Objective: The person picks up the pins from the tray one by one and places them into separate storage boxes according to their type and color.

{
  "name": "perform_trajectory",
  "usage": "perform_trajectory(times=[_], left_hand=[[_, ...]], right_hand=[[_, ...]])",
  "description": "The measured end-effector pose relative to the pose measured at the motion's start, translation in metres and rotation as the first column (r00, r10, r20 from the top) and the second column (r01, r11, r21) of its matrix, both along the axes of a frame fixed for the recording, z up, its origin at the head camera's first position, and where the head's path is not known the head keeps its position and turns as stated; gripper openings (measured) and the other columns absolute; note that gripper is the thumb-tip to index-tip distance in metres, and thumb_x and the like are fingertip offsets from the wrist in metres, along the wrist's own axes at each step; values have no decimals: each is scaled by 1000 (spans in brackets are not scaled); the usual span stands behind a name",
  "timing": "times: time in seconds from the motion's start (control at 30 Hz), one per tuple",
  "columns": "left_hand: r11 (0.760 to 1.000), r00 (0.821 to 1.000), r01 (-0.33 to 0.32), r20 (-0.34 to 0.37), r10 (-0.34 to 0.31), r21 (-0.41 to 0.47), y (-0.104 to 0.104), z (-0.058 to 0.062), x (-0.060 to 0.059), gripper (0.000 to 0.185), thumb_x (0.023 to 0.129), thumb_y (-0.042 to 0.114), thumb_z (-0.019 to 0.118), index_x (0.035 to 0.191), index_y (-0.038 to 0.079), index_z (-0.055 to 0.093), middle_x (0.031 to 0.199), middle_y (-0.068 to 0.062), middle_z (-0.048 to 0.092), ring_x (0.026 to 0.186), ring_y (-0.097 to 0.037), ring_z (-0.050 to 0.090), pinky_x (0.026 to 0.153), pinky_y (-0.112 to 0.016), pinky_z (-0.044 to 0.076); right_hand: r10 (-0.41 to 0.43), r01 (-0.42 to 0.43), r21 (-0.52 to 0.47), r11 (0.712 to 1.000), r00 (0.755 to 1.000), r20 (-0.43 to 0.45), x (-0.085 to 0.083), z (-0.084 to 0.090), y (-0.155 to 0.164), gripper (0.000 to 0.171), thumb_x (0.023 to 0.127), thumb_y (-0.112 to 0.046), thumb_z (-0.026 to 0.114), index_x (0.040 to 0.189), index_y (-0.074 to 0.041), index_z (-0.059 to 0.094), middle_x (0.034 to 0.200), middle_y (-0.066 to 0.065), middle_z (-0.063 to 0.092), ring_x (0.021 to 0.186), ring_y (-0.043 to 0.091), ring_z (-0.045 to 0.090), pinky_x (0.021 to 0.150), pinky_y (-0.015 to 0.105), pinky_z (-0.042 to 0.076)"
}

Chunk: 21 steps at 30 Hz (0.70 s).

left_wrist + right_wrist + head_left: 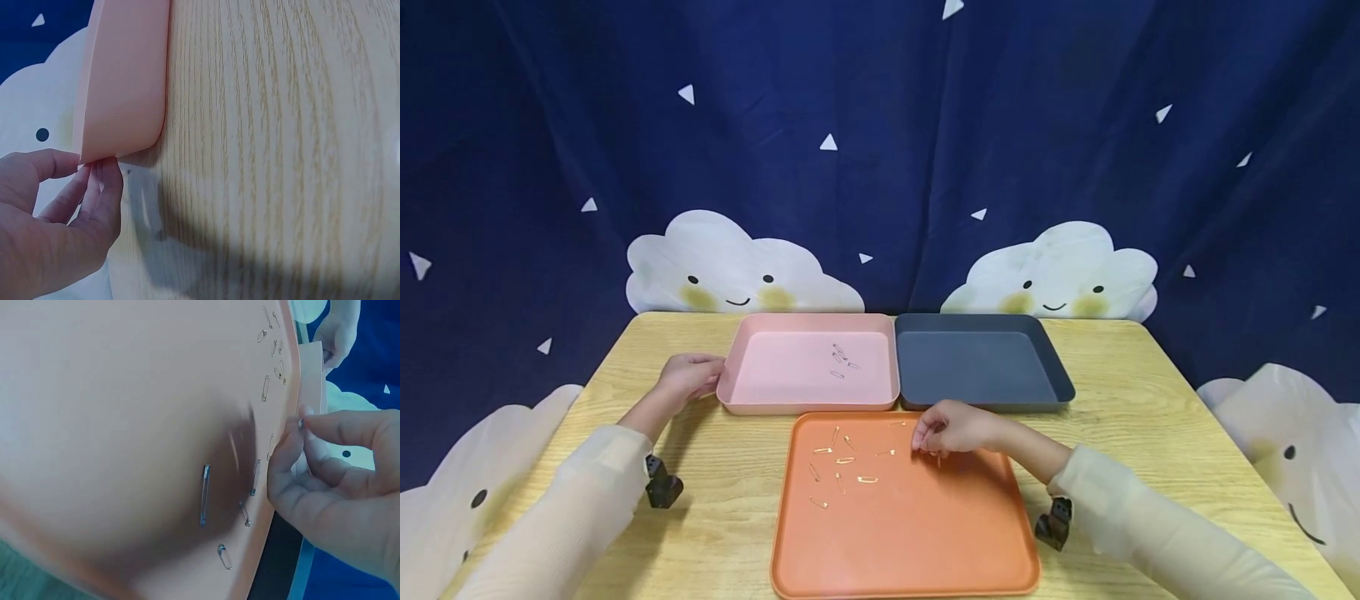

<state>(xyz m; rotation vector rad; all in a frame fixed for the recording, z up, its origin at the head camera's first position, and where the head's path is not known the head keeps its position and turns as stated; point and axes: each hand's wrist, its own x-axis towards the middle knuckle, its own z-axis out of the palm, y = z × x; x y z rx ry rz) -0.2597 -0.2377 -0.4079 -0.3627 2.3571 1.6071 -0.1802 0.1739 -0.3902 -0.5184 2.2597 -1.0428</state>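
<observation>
On the bench (1150, 392), head view: three trays sit together, the orange tray (910, 542) at the near edge, the pink tray (733, 375) and the dark tray (1052, 358) side by side behind it, touching.
Left hand (688, 377): rests against the pink tray's left wall, fingers loosely bent round its corner, seemingly to steady it.
Right hand (951, 429): over the far part of the orange tray, fingertips drawn together low over the surface (a pinch, by the look of it).
Safety pins (842, 462): scattered on the orange tray's far left part; a few grey pins (841, 358) lie in the pink tray; I see none in the dark tray.

Left wrist view: fingertips (103, 181) touch the pink tray's (125, 81) lower corner, thumb on the other side; bare wood grain beside it.

Right wrist view: thumb and forefinger (294, 440) of the right hand (340, 487) meet at the tray's rim, closed on something tiny; whether a pin is held I cannot tell.
Loose pins (204, 494): several lie just beside the fingers, more toward the far rim.
Obstruction: the raised rim of the orange tray (125, 394) stands between the pins and the rear trays; nothing else crowds the hands.
</observation>
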Motion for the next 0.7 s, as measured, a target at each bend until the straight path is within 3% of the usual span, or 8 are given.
perform_trajectory(times=[0.07, 0.27, 0.4, 0.53, 0.7], left_hand=[[1000, 1000, 2, 1, -2, -7, 0, 0, 0, 53, 96, 17, 49, 138, -14, 40, 139, -31, 47, 74, 6, 57, 73, -13, 57], [1000, 1000, 0, 7, 1, -31, 0, 0, -1, 52, 97, 20, 50, 137, -12, 42, 138, -29, 48, 77, 4, 57, 73, -13, 57], [1000, 1000, -6, -1, 6, -6, -1, 0, -2, 52, 95, 17, 52, 136, -13, 42, 118, -20, 62, 72, 5, 58, 70, -13, 57], [1000, 1000, -10, -7, 10, 13, -2, -2, -2, 51, 94, 14, 52, 136, -14, 43, 106, -13, 65, 68, 5, 58, 68, -13, 57], [1000, 1000, -7, 0, 7, -2, -1, -1, -2, 51, 95, 16, 52, 136, -13, 42, 124, -24, 58, 71, 5, 58, 70, -14, 57]], right_hand=[[-33, 36, -29, 999, 995, 97, -1, -1, 0, 16, 85, 2, 56, 95, 9, 66, 78, 15, 66, 64, 12, 54, 61, 23, 51], [-53, 84, -101, 991, 959, 278, -8, -5, 2, 25, 88, 0, 52, 106, 14, 63, 78, 3, 63, 71, 11, 58, 68, 21, 55], [-59, 137, -177, 975, 921, 385, -14, -6, 1, 31, 90, 0, 52, 115, 18, 55, 82, 1, 64, 74, 10, 59, 71, 19, 57], [-90, 213, -233, 949, 890, 448, -19, -3, -1, 36, 91, -1, 53, 122, 19, 51, 85, 1, 67, 75, 9, 62, 74, 20, 58], [-119, 266, -259, 928, 874, 471, -24, 3, -5, 40, 92, 2, 54, 126, 21, 46, 85, 0, 70, 75, 9, 65, 77, 23, 60]])
